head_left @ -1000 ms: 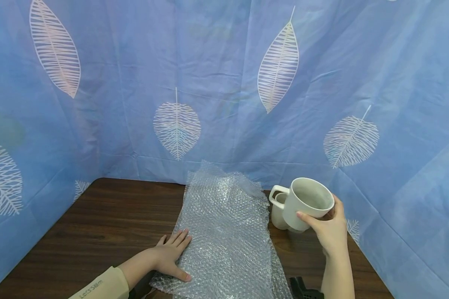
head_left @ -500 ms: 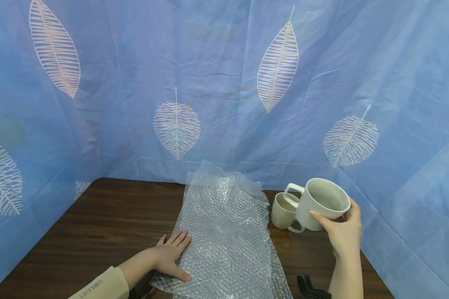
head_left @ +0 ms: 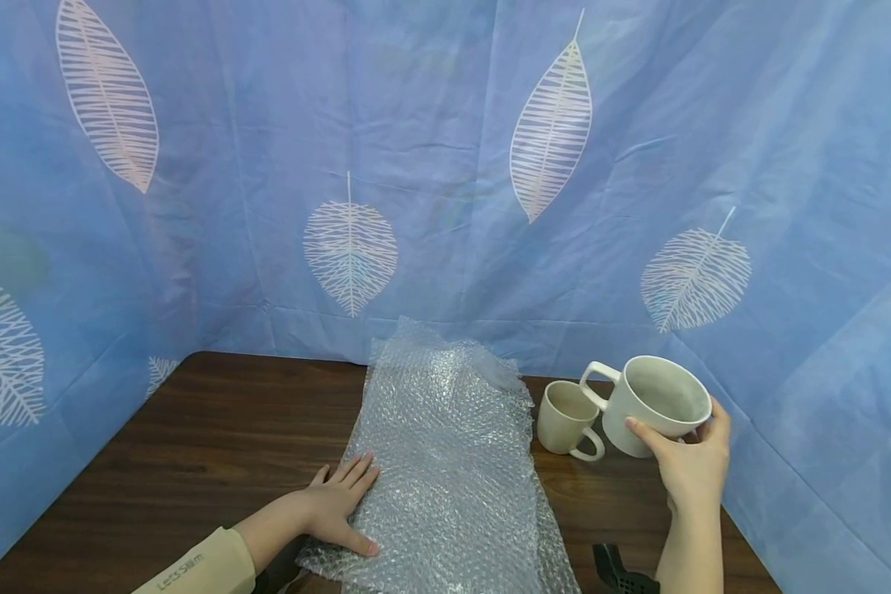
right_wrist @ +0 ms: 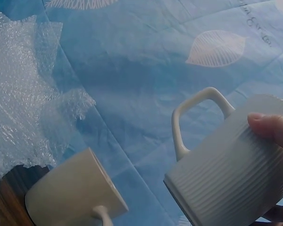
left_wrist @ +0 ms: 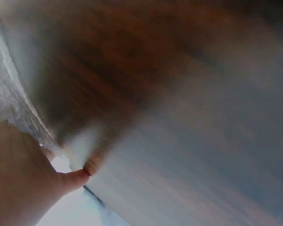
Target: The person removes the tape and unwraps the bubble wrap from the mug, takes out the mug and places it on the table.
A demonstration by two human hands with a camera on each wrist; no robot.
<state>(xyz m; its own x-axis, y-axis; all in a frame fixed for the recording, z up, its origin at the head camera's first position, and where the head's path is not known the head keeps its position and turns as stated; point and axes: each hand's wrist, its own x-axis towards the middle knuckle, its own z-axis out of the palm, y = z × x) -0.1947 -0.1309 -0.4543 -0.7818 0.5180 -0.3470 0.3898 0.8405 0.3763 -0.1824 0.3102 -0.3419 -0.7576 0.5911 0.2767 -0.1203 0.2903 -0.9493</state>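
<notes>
My right hand (head_left: 694, 462) grips a white mug (head_left: 653, 404) by its side, thumb on the near wall and fingers round the far side. The mug tilts slightly, and its handle points left. Fine ribs run round its wall in the right wrist view, where the thumb (right_wrist: 269, 127) presses near the rim. Just left of it, a smaller cream mug (head_left: 564, 417) stands upright on the table, handle toward the front right. My left hand (head_left: 337, 507) lies flat with fingers spread on the left edge of a bubble wrap sheet (head_left: 445, 462).
The dark wooden table (head_left: 215, 445) carries the bubble wrap lengthwise down its middle, with a further layer showing at the lower right. A blue curtain (head_left: 445, 165) with white leaf prints closes off the back and sides. A black wrist mount (head_left: 624, 573) sits beside the right forearm.
My right hand has carried the white mug to the right, uncovering the cream mug that it partly hid. The left hand and bubble wrap have stayed in place.
</notes>
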